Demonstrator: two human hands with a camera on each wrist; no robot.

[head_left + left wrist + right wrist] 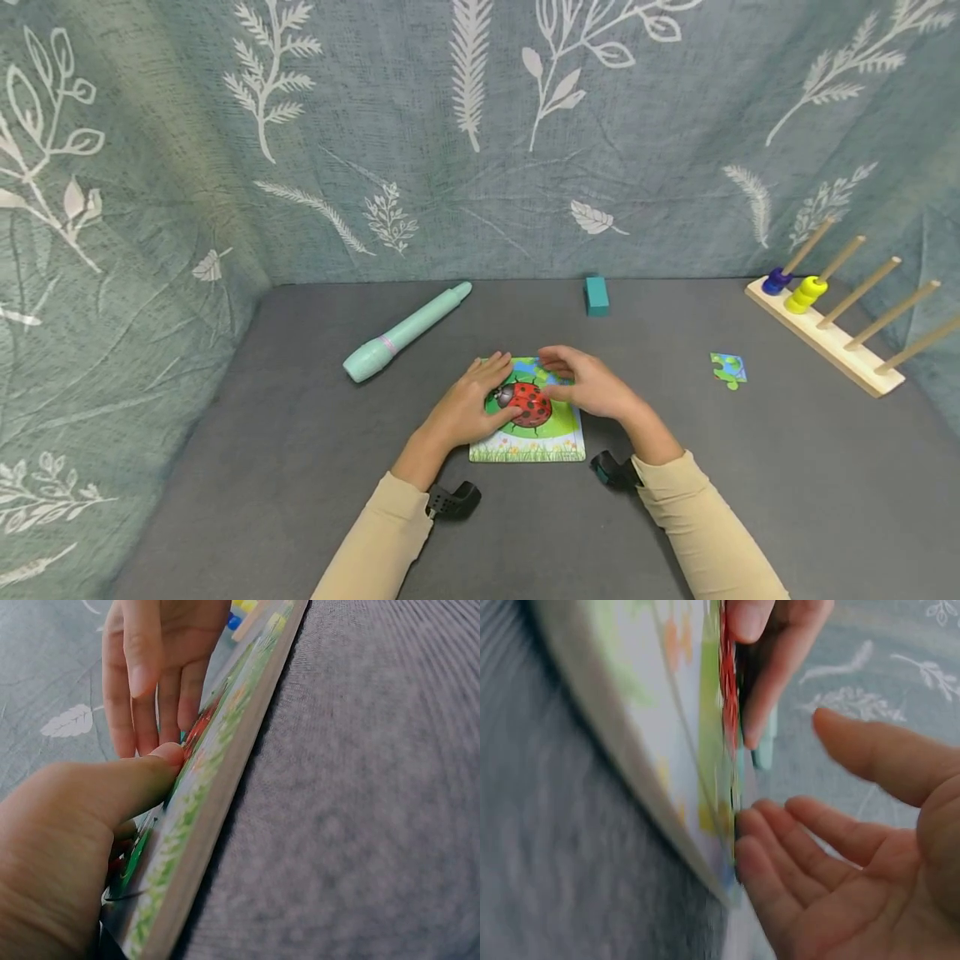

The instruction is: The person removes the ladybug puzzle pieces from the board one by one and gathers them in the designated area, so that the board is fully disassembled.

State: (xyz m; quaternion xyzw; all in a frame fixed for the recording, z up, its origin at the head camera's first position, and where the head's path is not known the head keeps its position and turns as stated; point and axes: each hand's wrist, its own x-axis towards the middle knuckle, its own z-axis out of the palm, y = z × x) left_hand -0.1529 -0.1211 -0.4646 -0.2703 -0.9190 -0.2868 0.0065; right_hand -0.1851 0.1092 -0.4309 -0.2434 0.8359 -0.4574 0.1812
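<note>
A square ladybug jigsaw puzzle (528, 450) lies flat on the dark table, with a grass border along its near edge. My left hand (472, 404) rests on its left side, fingers stretched toward the far edge and thumb reaching onto the ladybug. Over the upper right of the puzzle is my right hand (588, 385), its fingers loosely bent and thumb apart from them. In the right wrist view the fingertips (754, 859) are right at the puzzle's surface, and nothing shows between thumb and fingers. The hands cover parts of the picture's left and upper right.
A loose blue-green jigsaw piece (727, 369) lies to the right. Beyond it stands a wooden peg rack (825, 337) with blue and yellow beads. A teal block (596, 296) sits near the back edge, and a mint-green flashlight-shaped tube (408, 329) lies at back left. A leaf-patterned cloth (420, 167) hangs behind.
</note>
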